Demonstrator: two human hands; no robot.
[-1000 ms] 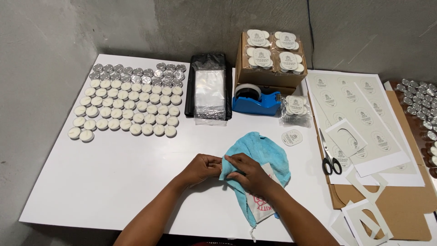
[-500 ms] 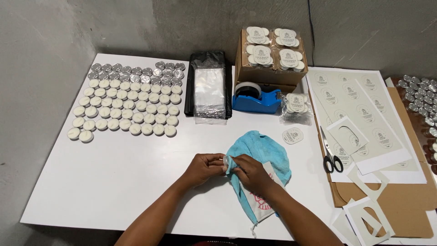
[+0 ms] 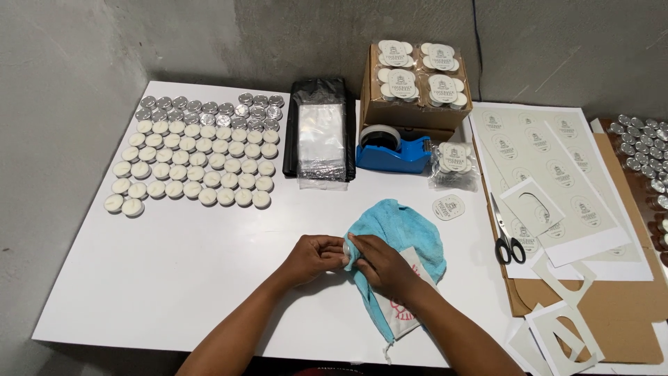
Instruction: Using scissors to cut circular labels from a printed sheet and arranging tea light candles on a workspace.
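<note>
Pinched between the fingertips of the left hand (image 3: 314, 256): a small silver tealight cup (image 3: 346, 248), held just above the white table (image 3: 174, 278), near its front edge and about midway across. Pressed against the cup from the right, the right hand (image 3: 379, 264), fingers closed on a fold of the blue cloth (image 3: 400, 230) that wraps the cup's right side. Spread under and beyond that hand, the rest of the cloth, with a pale drawstring pouch (image 3: 400, 306) printed in red lying partly beneath it, toward the near edge.

Just beyond the cloth to the right, a single round label (image 3: 447, 207). Farther back, a blue tape dispenser (image 3: 392, 152), a brown cardboard box (image 3: 410, 111) topped with labelled candle packs, and one bagged pack (image 3: 452, 161) beside the dispenser. Left of the dispenser, a black bag (image 3: 319, 90) holding clear plastic sleeves (image 3: 321, 143). At far left, rows of white tealights (image 3: 195, 170) with silver cups behind them. At right, scissors (image 3: 506, 240) on sheets of labels (image 3: 550, 174), cut scraps nearer.
</note>
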